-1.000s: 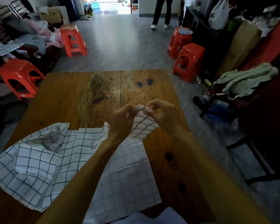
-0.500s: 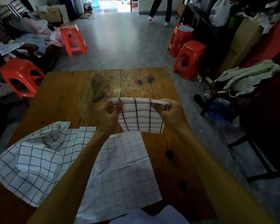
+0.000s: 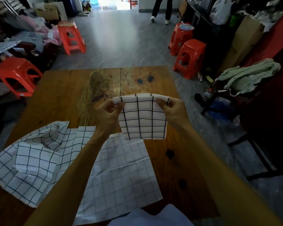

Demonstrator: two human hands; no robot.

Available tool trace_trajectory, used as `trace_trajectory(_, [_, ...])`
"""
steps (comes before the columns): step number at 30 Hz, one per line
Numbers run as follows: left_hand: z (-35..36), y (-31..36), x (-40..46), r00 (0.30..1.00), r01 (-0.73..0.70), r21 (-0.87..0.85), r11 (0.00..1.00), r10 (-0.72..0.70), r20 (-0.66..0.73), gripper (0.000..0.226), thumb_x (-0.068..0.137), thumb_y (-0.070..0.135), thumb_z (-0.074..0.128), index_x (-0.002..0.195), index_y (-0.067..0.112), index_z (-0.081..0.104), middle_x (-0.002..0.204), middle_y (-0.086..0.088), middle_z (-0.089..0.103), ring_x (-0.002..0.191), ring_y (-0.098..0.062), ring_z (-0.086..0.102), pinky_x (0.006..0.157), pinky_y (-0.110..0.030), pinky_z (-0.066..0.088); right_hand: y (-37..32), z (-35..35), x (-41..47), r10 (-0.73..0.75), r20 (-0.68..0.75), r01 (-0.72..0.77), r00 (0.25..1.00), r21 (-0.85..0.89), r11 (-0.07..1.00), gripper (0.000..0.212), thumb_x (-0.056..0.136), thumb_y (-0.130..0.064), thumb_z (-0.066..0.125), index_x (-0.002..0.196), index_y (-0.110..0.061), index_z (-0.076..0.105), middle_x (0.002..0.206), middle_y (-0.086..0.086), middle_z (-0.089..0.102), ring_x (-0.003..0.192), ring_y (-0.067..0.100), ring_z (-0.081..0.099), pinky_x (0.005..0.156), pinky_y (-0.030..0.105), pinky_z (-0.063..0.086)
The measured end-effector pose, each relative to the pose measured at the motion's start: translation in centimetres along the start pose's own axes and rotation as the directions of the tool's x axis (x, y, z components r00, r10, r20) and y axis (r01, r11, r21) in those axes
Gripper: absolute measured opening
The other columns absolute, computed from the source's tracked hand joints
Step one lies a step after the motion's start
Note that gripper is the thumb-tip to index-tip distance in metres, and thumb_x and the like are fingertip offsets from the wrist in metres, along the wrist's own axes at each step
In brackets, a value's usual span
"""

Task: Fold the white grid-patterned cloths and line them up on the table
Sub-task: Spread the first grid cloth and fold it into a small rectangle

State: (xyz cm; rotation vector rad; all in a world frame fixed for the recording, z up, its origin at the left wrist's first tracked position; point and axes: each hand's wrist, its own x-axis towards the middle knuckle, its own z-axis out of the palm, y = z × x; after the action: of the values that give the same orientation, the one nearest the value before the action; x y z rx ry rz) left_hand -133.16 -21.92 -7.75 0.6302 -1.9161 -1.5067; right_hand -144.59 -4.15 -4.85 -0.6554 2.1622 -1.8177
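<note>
Grey floor [image 3: 121,39], orange stools [image 3: 189,57], bright doorway [image 3: 113,3].

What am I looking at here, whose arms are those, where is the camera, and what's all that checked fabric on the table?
There is no machine: a person wears a camera on the head, looking forward and down, so the arms are their own. The left hand and right hand each pinch a top corner of a small folded grid cloth, held up above the wooden table. On the table lie a flat unfolded grid cloth and, to its left, a rumpled grid cloth. Orange stools stand on the floor beyond.
</note>
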Motion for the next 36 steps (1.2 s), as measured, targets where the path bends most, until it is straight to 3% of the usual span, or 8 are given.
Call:
trace_trajectory(3, [0.1, 0.1, -0.1, 1.0, 0.004, -0.003, 1.0, -0.004, -0.005, 0.02, 0.087, 0.022, 0.063, 0.107, 0.018, 0.065, 0.093, 0.003, 0.069, 0.085, 0.0, 0.066, 0.072, -0.015, 0.053, 0.0, -0.2, 0.1, 0.01, 0.015, -0.01, 1.0, 0.022, 1.0, 0.014, 0.092, -0.021, 0.062, 0.103, -0.016, 0.068, 0.095, 0.021, 0.07, 0.093, 0.046, 0.059, 0.076, 0.044, 0.054])
trace_trajectory(9, [0.3, 0.2, -0.1, 1.0, -0.021, 0.002, 1.0, 0.021, 0.008, 0.013, 0.088, 0.019, 0.063, 0.099, 0.015, 0.067, 0.086, 0.003, 0.068, 0.077, 0.0, 0.065, 0.066, -0.013, 0.051, 0.4, -0.7, 0.1, 0.03, 0.017, -0.032, 0.999, 0.081, 0.996, 0.006, 0.091, -0.021, 0.062, 0.094, -0.023, 0.067, 0.087, -0.001, 0.069, 0.087, 0.022, 0.068, 0.079, 0.034, 0.056])
trace_trajectory(14, [0.2, -0.2, 0.1, 1.0, -0.024, -0.017, 1.0, 0.024, 0.009, 0.012, 0.086, 0.022, 0.065, 0.096, 0.016, 0.067, 0.086, 0.003, 0.068, 0.079, -0.005, 0.066, 0.069, -0.018, 0.054, 0.9, -1.1, 0.1, 0.032, -0.005, -0.031, 0.999, 0.129, 0.991, 0.009, 0.094, -0.018, 0.058, 0.092, -0.016, 0.066, 0.085, -0.001, 0.069, 0.076, 0.003, 0.066, 0.07, 0.022, 0.056])
trace_trajectory(21, [0.4, -0.3, -0.1, 0.999, -0.034, -0.023, 0.999, 0.033, -0.004, 0.013, 0.085, 0.022, 0.066, 0.096, 0.015, 0.068, 0.085, 0.001, 0.069, 0.078, -0.006, 0.066, 0.069, -0.017, 0.054, 1.2, -1.1, 0.1, 0.052, -0.033, -0.047, 0.998, 0.141, 0.989, 0.014, 0.096, -0.019, 0.054, 0.095, -0.013, 0.066, 0.084, -0.003, 0.068, 0.071, -0.001, 0.065, 0.063, 0.017, 0.054])
trace_trajectory(30, [0.9, -0.1, -0.7, 0.997, -0.074, 0.019, 0.997, 0.073, 0.02, 0.009, 0.087, 0.015, 0.065, 0.094, 0.012, 0.069, 0.077, 0.006, 0.066, 0.07, 0.002, 0.063, 0.062, -0.011, 0.049, 2.0, -0.9, 0.1, 0.133, -0.11, -0.115, 0.985, 0.159, 0.981, 0.015, 0.096, -0.026, 0.055, 0.091, -0.018, 0.067, 0.084, -0.004, 0.069, 0.075, 0.006, 0.066, 0.068, 0.028, 0.058])
trace_trajectory(33, [1.0, -0.2, -0.7, 0.996, -0.08, 0.016, 0.997, 0.08, 0.027, 0.004, 0.086, 0.021, 0.065, 0.085, 0.022, 0.069, 0.074, 0.005, 0.067, 0.067, -0.003, 0.062, 0.06, -0.016, 0.052, 3.0, -0.5, 0.3, 0.12, -0.22, -0.131, 0.968, -0.033, 0.991, 0.032, 0.095, -0.037, 0.054, 0.122, -0.02, 0.055, 0.118, 0.001, 0.061, 0.104, 0.011, 0.06, 0.084, 0.03, 0.055])
trace_trajectory(35, [1.2, -0.4, -0.7, 0.995, -0.089, 0.024, 0.996, 0.089, 0.037, 0.004, 0.084, 0.028, 0.065, 0.081, 0.027, 0.068, 0.073, 0.004, 0.067, 0.068, -0.009, 0.063, 0.061, -0.022, 0.053, 3.1, -0.1, 0.0, -0.065, -0.275, -0.014, 0.959, -0.276, 0.961, 0.049, 0.093, -0.04, 0.055, 0.137, -0.026, 0.04, 0.14, 0.002, 0.04, 0.123, 0.009, 0.043, 0.097, 0.028, 0.043])
trace_trajectory(36, [1.3, -0.5, -0.7, 0.994, -0.097, 0.029, 0.995, 0.096, 0.047, 0.005, 0.083, 0.031, 0.064, 0.081, 0.028, 0.068, 0.073, 0.004, 0.067, 0.068, -0.009, 0.063, 0.061, -0.023, 0.053, 2.7, 0.4, -0.2, -0.212, -0.228, 0.109, 0.95, -0.393, 0.913, 0.051, 0.092, -0.037, 0.057, 0.138, -0.025, 0.039, 0.142, 0.003, 0.036, 0.125, 0.008, 0.036, 0.099, 0.025, 0.036])
